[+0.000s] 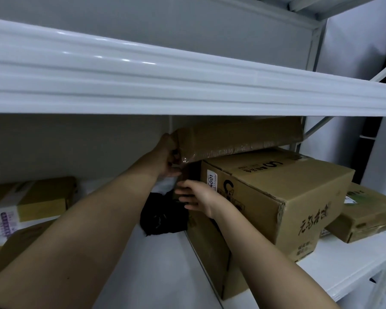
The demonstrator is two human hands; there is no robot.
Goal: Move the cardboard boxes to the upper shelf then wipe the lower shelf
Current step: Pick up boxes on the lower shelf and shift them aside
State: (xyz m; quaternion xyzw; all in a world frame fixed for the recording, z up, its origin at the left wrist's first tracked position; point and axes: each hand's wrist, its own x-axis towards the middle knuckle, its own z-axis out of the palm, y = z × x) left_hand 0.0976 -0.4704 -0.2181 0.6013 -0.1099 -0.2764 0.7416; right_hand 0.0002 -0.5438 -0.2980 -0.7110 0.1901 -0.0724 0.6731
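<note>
On the lower shelf point(156, 259), a flat taped cardboard box point(239, 139) was gripped at its left end by the left hand point(167, 157), tilted atop a large printed box point(274, 197). The right hand point(196, 197) was held with fingers spread, empty, by a black cloth point(163, 215). More boxes were seen left point(31, 199) and right point(366, 215); the upper shelf point(165, 81) was seen above.

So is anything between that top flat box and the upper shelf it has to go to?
Yes. The upper shelf's white front beam runs right above the flat box, which the left hand grips at its end atop the big carton. It looks like the box must come out forward before going up.
</note>
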